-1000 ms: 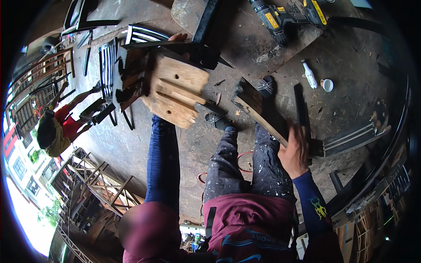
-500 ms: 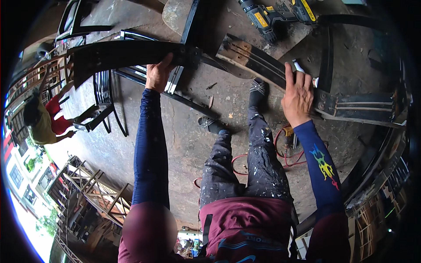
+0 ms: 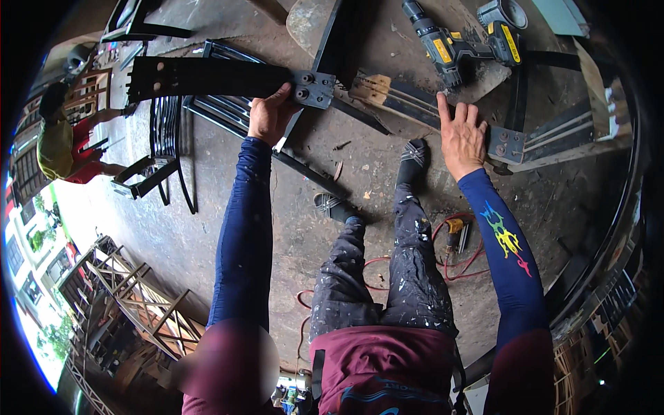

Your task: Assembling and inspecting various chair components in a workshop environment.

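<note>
My left hand (image 3: 270,116) is closed on a long dark board (image 3: 207,77), near its right end. Its thumb lies on the board, and other fingers are hidden behind it. Beside the thumb sits a grey metal plate (image 3: 317,90) with bolts. My right hand (image 3: 463,142) is on a grooved dark board (image 3: 408,100) with a paler worn end, its index finger stretched and other fingers bent over the edge; its thumb is hidden. Right of that hand, another bolted metal plate (image 3: 505,144) joins a grooved section (image 3: 560,133).
A cordless drill (image 3: 443,45) lies beyond my right hand, near a round can (image 3: 503,14). Black metal frames (image 3: 221,114) lie at the left. A yellow tool (image 3: 454,232) with a red hose (image 3: 477,259) rests beside my leg. Another person (image 3: 62,142) bends at far left.
The left board has tilted, so its bolted plate now shows plainly. The right board's plate also shows more clearly. The view has shifted slightly, and the other person's arms have moved.
</note>
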Demonstrator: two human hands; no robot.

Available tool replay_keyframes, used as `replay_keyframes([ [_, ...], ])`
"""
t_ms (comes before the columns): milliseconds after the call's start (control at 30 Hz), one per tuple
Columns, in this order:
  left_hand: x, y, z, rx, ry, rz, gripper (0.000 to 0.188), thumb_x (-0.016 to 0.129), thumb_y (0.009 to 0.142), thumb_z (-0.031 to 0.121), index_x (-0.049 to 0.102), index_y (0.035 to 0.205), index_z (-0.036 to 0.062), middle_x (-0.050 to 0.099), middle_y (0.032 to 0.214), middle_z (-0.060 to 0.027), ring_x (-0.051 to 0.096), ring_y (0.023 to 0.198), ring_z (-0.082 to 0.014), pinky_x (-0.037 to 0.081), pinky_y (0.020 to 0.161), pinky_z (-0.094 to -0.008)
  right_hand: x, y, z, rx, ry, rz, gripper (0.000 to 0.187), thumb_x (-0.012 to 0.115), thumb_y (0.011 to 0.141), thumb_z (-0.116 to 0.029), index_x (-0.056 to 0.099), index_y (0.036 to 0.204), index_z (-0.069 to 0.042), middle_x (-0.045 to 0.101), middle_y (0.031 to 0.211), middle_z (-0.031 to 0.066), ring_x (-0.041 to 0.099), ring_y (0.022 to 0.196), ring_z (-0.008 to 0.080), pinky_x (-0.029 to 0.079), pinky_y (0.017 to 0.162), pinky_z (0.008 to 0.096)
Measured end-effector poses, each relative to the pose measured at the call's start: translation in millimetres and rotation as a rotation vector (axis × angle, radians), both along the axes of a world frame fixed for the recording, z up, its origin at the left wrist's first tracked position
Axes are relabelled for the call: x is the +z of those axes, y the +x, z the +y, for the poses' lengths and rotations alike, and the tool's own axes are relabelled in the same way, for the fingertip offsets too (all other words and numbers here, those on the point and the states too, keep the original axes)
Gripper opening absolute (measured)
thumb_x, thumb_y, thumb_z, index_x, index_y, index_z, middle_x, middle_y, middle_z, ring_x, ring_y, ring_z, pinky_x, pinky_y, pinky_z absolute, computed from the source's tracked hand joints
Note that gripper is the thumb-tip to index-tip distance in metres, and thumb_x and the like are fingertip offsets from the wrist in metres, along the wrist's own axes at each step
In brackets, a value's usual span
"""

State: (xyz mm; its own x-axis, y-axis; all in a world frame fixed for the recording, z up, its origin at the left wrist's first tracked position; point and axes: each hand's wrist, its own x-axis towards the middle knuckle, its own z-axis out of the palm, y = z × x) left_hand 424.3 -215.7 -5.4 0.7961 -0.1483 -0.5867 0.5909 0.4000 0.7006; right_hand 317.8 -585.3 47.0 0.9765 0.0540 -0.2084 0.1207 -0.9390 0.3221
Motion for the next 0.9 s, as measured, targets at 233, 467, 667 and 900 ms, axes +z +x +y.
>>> replay_keyframes([
  [233, -2.3, 2.6, -8.1, -0.008, -0.066, 0.086, 0.038, 0.054, 0.103, 0.023, 0.058, 0.124, -0.0088, 0.066, 0.122, -0.021, 0.064, 0.115, -0.033, 0.049, 0.105, -0.0468, -21.7, -1.5, 2.9, -0.02, -0.018, 0.036, 0.067, 0.058, 0.091, -0.008, 0.033, 0.152, -0.017, 0.051, 0.115, 0.0106, 0.051, 0.112, 0.0295, 0.052, 0.083, 0.0475],
  [467, -15.1, -4.0, -1.1, -0.052, -0.34, 0.106, 0.043, 0.049, 0.104, 0.027, 0.052, 0.134, -0.0025, 0.062, 0.131, -0.019, 0.059, 0.122, -0.0341, 0.041, 0.111, -0.0513, -28.7, 0.6, 1.4, -0.044, 0.174, 0.031, 0.067, 0.059, 0.091, -0.008, 0.032, 0.152, -0.017, 0.048, 0.126, 0.0131, 0.051, 0.114, 0.0328, 0.052, 0.087, 0.056],
  [667, -30.5, -24.7, -9.7, -0.018, -0.678, -0.011, 0.042, 0.054, 0.1, 0.026, 0.054, 0.137, 0.0046, 0.062, 0.135, -0.0149, 0.057, 0.127, -0.0317, 0.038, 0.111, -0.0599, -33.6, -2.1, -6.5, 0.007, 0.24, -0.081, 0.068, 0.061, 0.089, -0.008, 0.033, 0.151, -0.017, 0.047, 0.129, 0.014, 0.052, 0.114, 0.034, 0.053, 0.086, 0.0558],
  [900, -47.7, -41.5, -17.9, 0.022, -0.839, -0.122, 0.043, 0.057, 0.095, 0.026, 0.058, 0.134, 0.0069, 0.07, 0.121, -0.0109, 0.066, 0.114, -0.0299, 0.047, 0.103, -0.0604, -30.0, -2.7, -3.6, -0.01, 0.154, 0.044, 0.076, 0.065, 0.088, -0.009, 0.028, 0.153, -0.017, 0.048, 0.127, 0.0106, 0.053, 0.112, 0.0298, 0.054, 0.084, 0.0526],
])
